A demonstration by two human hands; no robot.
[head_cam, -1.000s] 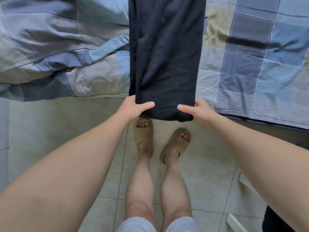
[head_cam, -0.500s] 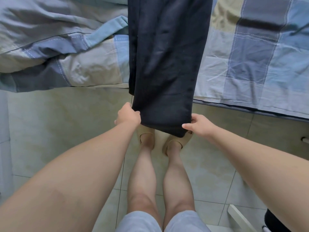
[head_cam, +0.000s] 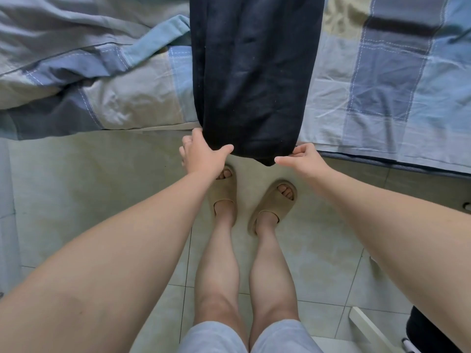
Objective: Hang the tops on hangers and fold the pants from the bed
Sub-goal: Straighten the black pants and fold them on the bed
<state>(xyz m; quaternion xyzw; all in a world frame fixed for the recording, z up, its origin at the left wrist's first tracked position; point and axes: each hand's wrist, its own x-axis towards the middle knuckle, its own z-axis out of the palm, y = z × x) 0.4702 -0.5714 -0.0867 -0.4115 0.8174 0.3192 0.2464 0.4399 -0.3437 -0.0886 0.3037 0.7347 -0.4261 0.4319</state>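
Here we saw the pants [head_cam: 254, 80] laid lengthwise on the bed [head_cam: 382, 98], end overhanging its edge. Left hand [head_cam: 201, 155] and right hand [head_cam: 302, 159] pinched the end's corners, fingers [head_cam: 293, 151] curled.

Bare tiled floor [head_cam: 84, 189] lies open left of the feet; the bed [head_cam: 382, 103] edge blocks passage ahead.

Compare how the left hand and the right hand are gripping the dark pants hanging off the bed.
The left hand wraps the left corner of the dark pants, thumb stretched across the front; the right hand pinches the right corner with curled fingers. The left hand shows its back; the right hand shows more of its side. Both hold the lower edge, past the bed.
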